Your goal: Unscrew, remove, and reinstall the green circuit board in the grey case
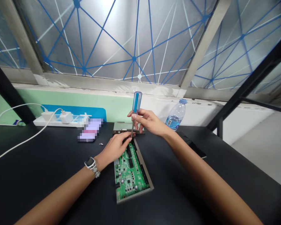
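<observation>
A green circuit board point(130, 173) in a flat metal tray lies on the black table point(49, 175), running away from me. My right hand point(150, 122) is closed round a screwdriver point(136, 104) with a clear blue handle, held upright, its tip down at the board's far end. My left hand point(115, 147), a watch on its wrist, rests on the far part of the board, with fingertips pinched at the screwdriver's shaft near the tip.
A small loose screw point(101, 144) lies left of the board. Behind it are a blurred pinkish object point(90, 129), a white power strip point(61, 120) with plugs and white cables point(18, 143), and a water bottle point(176, 115) at the right. The table's right edge drops off.
</observation>
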The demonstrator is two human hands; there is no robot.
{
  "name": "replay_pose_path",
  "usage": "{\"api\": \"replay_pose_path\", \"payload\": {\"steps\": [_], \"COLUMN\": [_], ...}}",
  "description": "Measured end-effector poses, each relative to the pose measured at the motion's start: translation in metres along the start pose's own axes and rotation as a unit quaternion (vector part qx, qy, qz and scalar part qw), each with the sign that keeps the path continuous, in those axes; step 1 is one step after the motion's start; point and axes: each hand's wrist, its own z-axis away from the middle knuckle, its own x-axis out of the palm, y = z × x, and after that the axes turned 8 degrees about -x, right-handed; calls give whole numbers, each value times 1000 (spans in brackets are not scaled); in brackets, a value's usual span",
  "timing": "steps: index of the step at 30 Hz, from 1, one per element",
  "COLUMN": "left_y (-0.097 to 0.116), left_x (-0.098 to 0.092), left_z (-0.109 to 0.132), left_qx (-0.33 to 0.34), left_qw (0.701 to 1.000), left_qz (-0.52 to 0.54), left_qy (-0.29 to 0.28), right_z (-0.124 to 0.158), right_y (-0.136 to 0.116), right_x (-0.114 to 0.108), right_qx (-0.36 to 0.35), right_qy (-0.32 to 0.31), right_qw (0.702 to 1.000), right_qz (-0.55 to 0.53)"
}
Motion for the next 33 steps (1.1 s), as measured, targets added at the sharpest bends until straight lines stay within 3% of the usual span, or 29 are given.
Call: {"api": "replay_pose_path", "payload": {"steps": [7,17,22,33], "left_y": [7,6,7,2], "left_x": [1,3,4,6], "left_z": [-3,-2,-2,-3], "left_qx": [-7,-42,-54,-64], "left_qw": [991,988,987,983], "left_qz": [135,142,144,157], "left_qy": [-6,36,50,74], "right_z": [0,7,7,10], "right_y": [0,12,10,8], "right_x": [-6,-4,-2,2], "right_qx": [-3,74,34,45], "right_qy": [-26,-1,1,-30], "right_qw": [999,994,992,995], "right_qz": [-20,81,120,80]}}
